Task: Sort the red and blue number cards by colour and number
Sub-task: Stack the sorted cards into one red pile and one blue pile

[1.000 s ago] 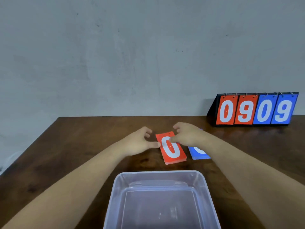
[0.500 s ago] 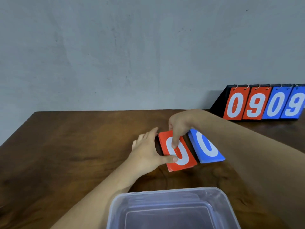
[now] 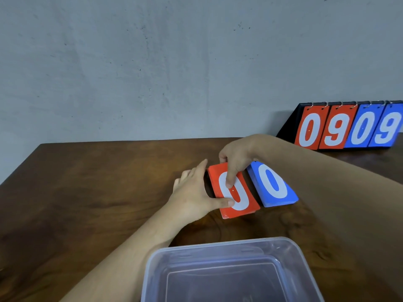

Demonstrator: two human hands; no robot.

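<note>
A red stack of number cards (image 3: pixel 242 200) with a white 0 on top lies on the brown table (image 3: pixel 87 192). Just right of it lies a blue stack (image 3: pixel 272 186), also showing a 0. My left hand (image 3: pixel 192 195) lies against the red stack's left edge with straight fingers, and its thumb presses on the top card. My right hand (image 3: pixel 235 158) reaches over from the right. Its fingers curl down onto the top red card and its thumb hooks the stack's far end. My right forearm passes over part of the blue stack.
A black flip scoreboard (image 3: pixel 349 127) reading 0 9 in red and 0 9 in blue stands at the back right by the grey wall. A clear plastic tub (image 3: pixel 218 245) sits at the near edge, in front of the stacks.
My right hand has moved from the stacks' near side onto the red stack's far end, uncovering the blue stack. My left hand stays at the red stack's left edge. The view has shifted left.
</note>
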